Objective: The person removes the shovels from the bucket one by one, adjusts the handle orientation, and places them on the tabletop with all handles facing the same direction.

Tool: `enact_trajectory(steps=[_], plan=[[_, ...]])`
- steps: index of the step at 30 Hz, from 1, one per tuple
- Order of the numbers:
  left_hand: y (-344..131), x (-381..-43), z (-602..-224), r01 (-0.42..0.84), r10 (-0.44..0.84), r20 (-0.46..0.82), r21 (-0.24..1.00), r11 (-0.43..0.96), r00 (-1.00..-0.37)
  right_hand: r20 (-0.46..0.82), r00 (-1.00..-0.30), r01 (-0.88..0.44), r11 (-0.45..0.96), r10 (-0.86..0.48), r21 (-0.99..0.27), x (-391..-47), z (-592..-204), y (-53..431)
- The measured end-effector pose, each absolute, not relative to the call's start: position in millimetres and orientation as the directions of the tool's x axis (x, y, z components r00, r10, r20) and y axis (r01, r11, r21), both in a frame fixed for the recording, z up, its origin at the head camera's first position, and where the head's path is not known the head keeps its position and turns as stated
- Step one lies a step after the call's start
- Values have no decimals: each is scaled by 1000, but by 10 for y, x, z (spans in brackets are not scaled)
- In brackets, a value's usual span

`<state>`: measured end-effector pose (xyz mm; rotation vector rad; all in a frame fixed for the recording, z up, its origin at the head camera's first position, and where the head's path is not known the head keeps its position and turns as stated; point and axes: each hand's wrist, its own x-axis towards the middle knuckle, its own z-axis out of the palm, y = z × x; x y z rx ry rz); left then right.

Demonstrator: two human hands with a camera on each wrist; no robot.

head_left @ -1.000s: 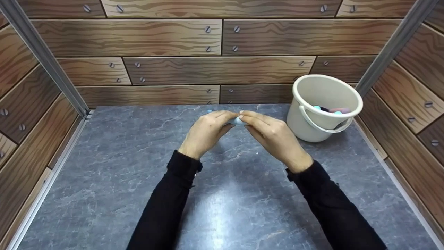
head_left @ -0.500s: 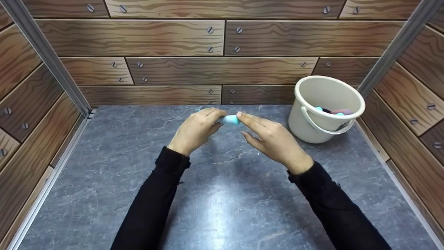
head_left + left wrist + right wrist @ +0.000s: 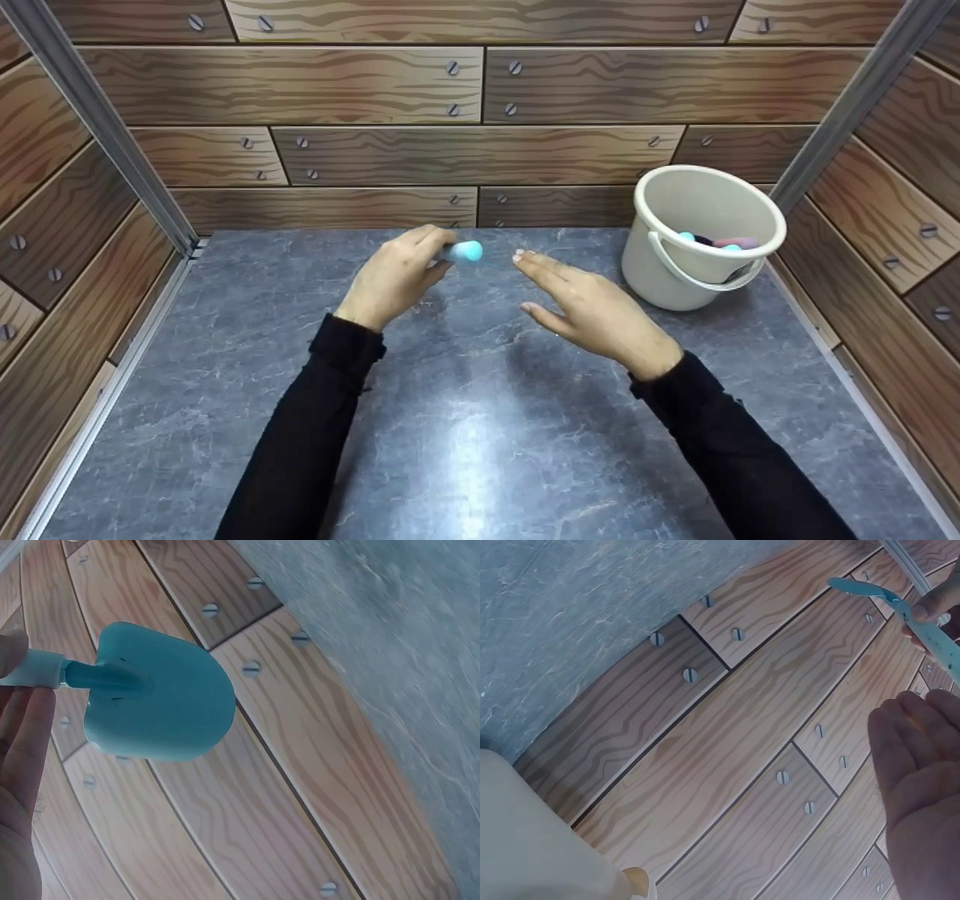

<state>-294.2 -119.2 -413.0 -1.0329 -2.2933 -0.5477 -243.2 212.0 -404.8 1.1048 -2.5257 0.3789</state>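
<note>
My left hand (image 3: 391, 276) grips the handle of a small hand trowel (image 3: 171, 699) above the table. In the left wrist view its wide teal blade points away from the fingers. The turquoise handle end sticks out towards the right in the head view, while the blade is hidden there behind the hand. The right wrist view shows the trowel side-on. Across a small gap, my right hand (image 3: 592, 311) hovers with fingers straight and thumb apart, holding nothing.
A cream bucket (image 3: 660, 274) with a handle stands at the back right of the grey marbled table (image 3: 247, 375). Inside lie several turquoise, pink and dark things, partly hidden. Wood-patterned walls (image 3: 360, 82) and metal corner posts enclose the back and sides.
The left hand has moved left with the trowel, away from the right hand. The right fingers have come off the handle end and now stand apart from it.
</note>
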Motion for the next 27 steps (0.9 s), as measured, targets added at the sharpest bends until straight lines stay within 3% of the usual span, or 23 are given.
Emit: enact_trajectory(steps=[10,27], plan=[[-1480,-2977,-4171,734,503,629,163,660,-592,281,-692,-714,687,-665,-133,-2446,-4130,2170],[-1944,-3075,-4368,671,494,551,171,722,-672,169,-684,-730,669,-710,-140,-2422,-4295,2182]])
